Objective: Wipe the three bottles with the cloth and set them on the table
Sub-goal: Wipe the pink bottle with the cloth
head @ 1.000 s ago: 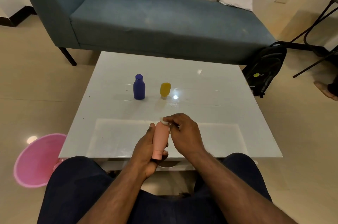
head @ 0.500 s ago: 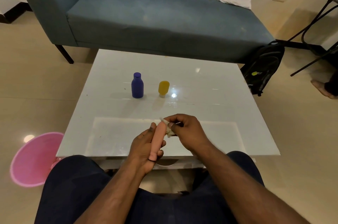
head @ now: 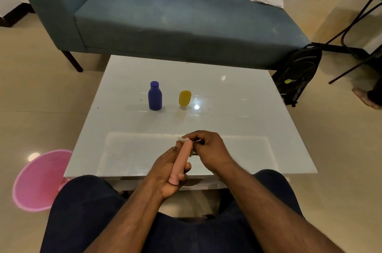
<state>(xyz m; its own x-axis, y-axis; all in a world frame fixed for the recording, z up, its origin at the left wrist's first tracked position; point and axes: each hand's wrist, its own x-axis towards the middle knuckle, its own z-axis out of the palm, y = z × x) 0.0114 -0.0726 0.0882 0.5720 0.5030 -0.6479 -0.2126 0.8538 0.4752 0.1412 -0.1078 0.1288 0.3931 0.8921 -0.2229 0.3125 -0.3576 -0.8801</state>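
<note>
My left hand grips a slim pink bottle, tilted with its top pointing away from me over the near edge of the white table. My right hand pinches a small whitish cloth against the bottle's top end; most of the cloth is hidden under the fingers. A blue bottle stands upright mid-table. Just to its right a yellow bottle stands on its cap.
A pink bucket sits on the floor left of my knees. A blue couch runs behind the table, and a black backpack leans at its right end. Dark metal furniture legs and someone's foot are at far right.
The pink bottle has tilted further and dropped slightly in my left hand, while my right hand keeps working the cloth at its top end. The blue and yellow bottles have not moved.
</note>
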